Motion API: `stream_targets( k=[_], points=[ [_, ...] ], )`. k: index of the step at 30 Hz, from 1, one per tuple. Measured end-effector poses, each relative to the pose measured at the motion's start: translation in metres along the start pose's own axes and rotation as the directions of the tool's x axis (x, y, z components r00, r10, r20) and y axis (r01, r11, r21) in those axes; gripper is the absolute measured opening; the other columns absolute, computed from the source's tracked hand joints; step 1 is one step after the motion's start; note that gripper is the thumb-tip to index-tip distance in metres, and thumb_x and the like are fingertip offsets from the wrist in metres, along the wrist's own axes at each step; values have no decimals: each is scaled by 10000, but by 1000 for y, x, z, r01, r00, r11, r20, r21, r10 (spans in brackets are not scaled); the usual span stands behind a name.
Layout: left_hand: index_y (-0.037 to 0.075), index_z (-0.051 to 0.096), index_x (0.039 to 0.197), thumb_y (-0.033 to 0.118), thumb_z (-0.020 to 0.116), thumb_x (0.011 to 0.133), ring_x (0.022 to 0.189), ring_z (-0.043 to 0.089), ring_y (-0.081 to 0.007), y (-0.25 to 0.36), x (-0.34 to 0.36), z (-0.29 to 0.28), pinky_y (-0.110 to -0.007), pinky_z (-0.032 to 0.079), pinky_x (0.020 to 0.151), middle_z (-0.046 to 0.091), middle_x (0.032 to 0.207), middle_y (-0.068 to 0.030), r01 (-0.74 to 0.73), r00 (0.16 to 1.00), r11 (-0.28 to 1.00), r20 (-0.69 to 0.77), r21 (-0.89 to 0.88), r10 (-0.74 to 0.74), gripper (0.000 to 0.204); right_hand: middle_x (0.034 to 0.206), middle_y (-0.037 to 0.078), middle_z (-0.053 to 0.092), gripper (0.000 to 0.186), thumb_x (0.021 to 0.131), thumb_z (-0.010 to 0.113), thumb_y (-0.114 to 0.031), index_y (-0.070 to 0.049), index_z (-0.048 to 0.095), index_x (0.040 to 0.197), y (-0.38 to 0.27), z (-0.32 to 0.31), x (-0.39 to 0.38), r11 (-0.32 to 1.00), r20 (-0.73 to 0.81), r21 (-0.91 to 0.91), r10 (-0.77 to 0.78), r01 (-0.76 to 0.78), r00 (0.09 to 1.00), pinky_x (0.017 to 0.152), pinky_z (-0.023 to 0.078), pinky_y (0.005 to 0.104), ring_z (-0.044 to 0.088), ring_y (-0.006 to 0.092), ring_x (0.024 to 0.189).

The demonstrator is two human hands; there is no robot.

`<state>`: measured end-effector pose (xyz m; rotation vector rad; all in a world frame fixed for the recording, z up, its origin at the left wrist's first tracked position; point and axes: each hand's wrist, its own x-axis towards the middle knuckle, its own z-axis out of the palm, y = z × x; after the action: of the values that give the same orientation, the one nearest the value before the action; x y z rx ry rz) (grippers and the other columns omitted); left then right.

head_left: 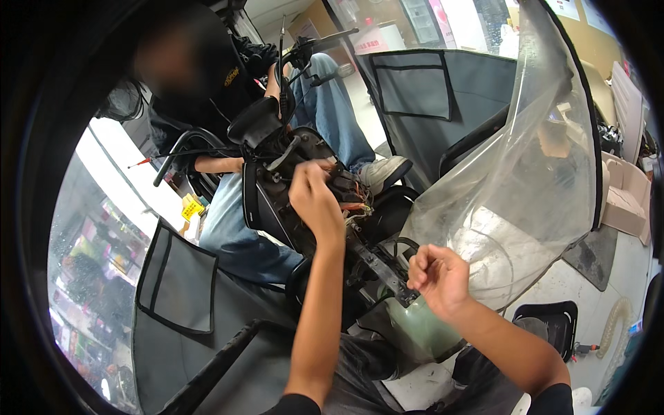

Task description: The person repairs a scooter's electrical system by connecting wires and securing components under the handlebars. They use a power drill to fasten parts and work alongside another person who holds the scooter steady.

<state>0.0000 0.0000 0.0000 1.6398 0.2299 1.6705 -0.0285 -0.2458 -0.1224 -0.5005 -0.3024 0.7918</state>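
1. At far L: clear pane (90, 277), blurry view thru it; grey panel (153, 353) w/ pocket just R of it.
2. Next R: yellow tag (192, 206), near the leg of a co-worker (225, 214) in jeans & dark top, seated facing, legs either side of scooter.
3. Ctr-L: scooter (270, 207), stripped front end, tilted, btwn co-worker & wearer. Co-worker's hand partly hidden behind it.
4. Ctr: L hand (316, 200) over scooter's open top, fingers bent & motion-blurred; can't tell if grip has anything or touches.
5. Just R of L hand: loose wires (356, 206), multi-colored, out of scooter body.
6. Below wires: metal bar (380, 266), slanting down to R.
7. Ctr-R: R hand (440, 280) just beside bar's lower end, fingers loosely curled; can't tell if grip has anything. Greenish see-thru piece (415, 328) below, kind unclear.
8. R: clear sheet (512, 207), dark edging; black tray (573, 325) on floor.
9. Far R: pale hose (615, 335), beige bin (640, 214).
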Motion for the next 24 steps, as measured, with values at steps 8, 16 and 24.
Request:
stream_targets(
  k=[8, 16, 24],
  points=[
    [71, 737, 997, 331, 573, 928, 1039, 616, -371, -17, 154, 45, -476, 491, 903, 721, 1036, -132, -143, 866, 570, -177, 809, 468, 315, 640, 65, 507, 357, 967, 482, -324, -67, 501, 720, 4, 12, -11, 997, 73, -77, 6, -1, 997, 650, 408, 312, 496, 182, 627],
    [44, 786, 1031, 485, 642, 879, 1083, 708, -347, 1, 245, 56, -432, 524, 939, 745, 1091, -218, -395, 844, 495, 519, 774, -138, 488, 659, 49, 461, 351, 967, 469, -343, -77, 458, 738, -5, 19, -19, 993, 102, -119, 13, 0, 995, 655, 383, 317, 451, 174, 632],
    [-49, 747, 895, 311, 744, 861, 654, 593, -169, -1, 274, 41, -337, 481, 668, 664, 732, -113, -386, 554, 786, 803, 483, -220, 361, 649, 48, 456, 331, 949, 481, -329, -79, 459, 734, -11, 16, -21, 992, 88, -128, -5, 16, 996, 659, 385, 317, 447, 171, 625]
  ],
)
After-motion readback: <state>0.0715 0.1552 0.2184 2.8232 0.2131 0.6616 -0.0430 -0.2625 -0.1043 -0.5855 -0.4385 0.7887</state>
